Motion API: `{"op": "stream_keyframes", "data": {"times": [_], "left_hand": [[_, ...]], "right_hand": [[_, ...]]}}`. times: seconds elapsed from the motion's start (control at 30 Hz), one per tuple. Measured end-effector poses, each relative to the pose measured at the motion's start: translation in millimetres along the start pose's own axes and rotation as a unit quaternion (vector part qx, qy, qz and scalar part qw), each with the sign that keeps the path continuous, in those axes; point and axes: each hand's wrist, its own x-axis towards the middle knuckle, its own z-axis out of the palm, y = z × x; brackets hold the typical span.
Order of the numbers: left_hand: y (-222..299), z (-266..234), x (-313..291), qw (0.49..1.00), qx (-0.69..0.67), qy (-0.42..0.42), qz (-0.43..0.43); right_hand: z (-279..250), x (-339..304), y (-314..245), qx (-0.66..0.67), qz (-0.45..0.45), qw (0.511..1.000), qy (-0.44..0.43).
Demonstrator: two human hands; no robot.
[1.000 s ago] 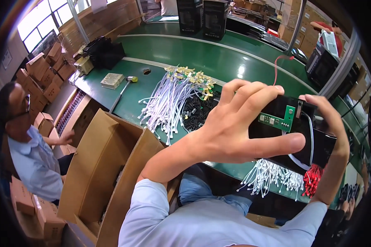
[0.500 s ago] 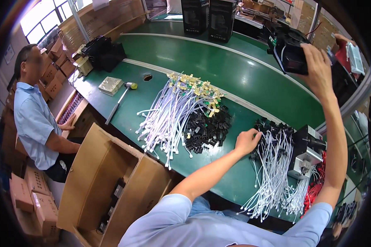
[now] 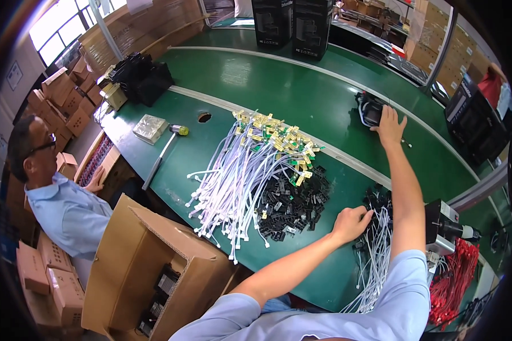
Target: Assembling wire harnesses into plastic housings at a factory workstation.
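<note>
My right hand (image 3: 389,126) reaches far over the green belt and grips the near side of a black device (image 3: 371,111), which appears to rest on the belt. Part of the device is hidden by the fingers. My left hand (image 3: 351,225) is closed with its fingertips at the edge of a bundle of white cables (image 3: 376,258) with black connectors (image 3: 378,200) at their far ends. What its fingers hold, if anything, is hidden. Left of that hand lie a heap of small black plastic parts (image 3: 293,204) and a pile of white cables (image 3: 227,190) with yellow-tagged ends.
An open carton (image 3: 196,278) stands at the near left, holding black items. A hammer (image 3: 164,156) and a wrapped block (image 3: 150,129) lie on the bench. Black boxes (image 3: 311,28) stand at the back. At right are red cables (image 3: 455,281) and a machine (image 3: 440,227). A co-worker (image 3: 68,202) sits at left.
My right hand has brought the black device left and down from the raised position at the right onto the belt. My left hand stays near the cable bundle. The co-worker has leaned closer to the bench.
</note>
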Motion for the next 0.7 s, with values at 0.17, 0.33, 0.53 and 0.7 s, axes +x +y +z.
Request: {"op": "stream_keyframes", "data": {"times": [0.17, 0.33, 0.53, 0.7], "left_hand": [[0, -6, 5, 1.000, 0.010, 0.002, -0.016], [-6, -3, 4, 1.000, 0.000, 0.018, -0.018], [-28, 10, 2, 0.997, -0.059, 0.053, 0.014], [-9, -6, 0, 0.999, 0.014, -0.028, -0.039]], "right_hand": [[-30, -5, -6, -0.004, 0.000, 0.981, -0.192], [-103, -52, -4, 0.120, -0.077, 0.967, -0.212], [-197, -208, -20, 0.348, -0.171, 0.903, -0.185], [-227, -333, -28, 0.403, -0.220, 0.873, -0.163]]}}
